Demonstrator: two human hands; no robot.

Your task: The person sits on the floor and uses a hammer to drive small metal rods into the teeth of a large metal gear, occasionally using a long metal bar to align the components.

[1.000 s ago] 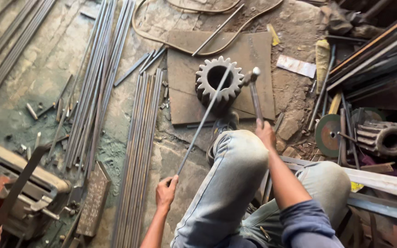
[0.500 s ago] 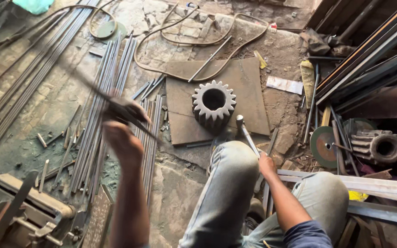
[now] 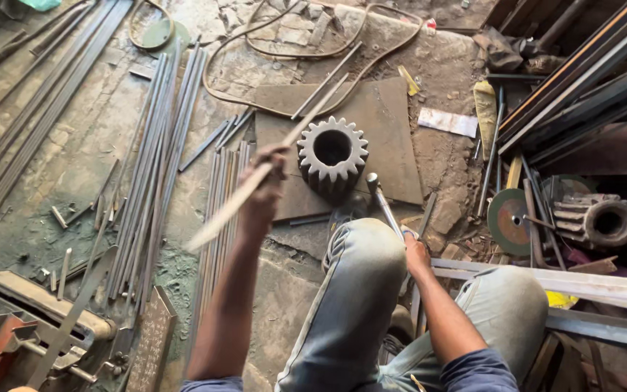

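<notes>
The left hand [image 3: 264,190] is gripping a thin steel rod [image 3: 259,178], raised and blurred. The right hand [image 3: 416,254] is clutching a hammer [image 3: 384,203] beside the gear [image 3: 332,151]. Steadying the rod on the gear before hammering seems wise.

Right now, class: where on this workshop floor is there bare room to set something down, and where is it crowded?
Bare: the plate right of the gear, and the floor between the two rod bundles at left. Crowded: the right side, with steel bars, a disc and a motor part.

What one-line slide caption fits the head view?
Seated metalworker's left hand lifts a thin rod beside a gear; right hand grips a hammer.
</notes>
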